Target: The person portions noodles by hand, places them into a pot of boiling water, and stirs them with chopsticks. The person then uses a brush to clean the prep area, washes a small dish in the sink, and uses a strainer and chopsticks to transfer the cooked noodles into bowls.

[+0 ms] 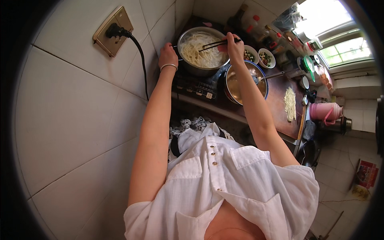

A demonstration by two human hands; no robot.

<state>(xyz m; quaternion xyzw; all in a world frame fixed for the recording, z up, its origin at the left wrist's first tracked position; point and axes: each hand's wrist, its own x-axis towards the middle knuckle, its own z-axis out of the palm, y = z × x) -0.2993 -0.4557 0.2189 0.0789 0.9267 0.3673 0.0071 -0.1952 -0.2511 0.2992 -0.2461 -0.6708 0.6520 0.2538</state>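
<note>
My right hand (235,48) grips a pair of dark chopsticks (214,45), their tips among the pale noodles (195,45) in a steel pot (199,72). Whitish, foamy liquid surrounds the noodles. At the pot's left side, my left hand (168,56), with a bangle at the wrist, is closed around the side handle. Beneath the pot is a black induction cooker (195,85) with touch controls. A second pot (235,82), blue-rimmed and holding clear brownish liquid, stands to the right under my right forearm; a ladle (274,75) rests in it.
Two white bowls with chopped greens (266,58) stand behind the second pot. Uncooked noodles (290,104) lie on the brown countertop (276,114). Bottles and jars (270,34) line the back, and a pink thermos (325,111) stands right. A black plug cord (141,57) hangs along the tiled left wall.
</note>
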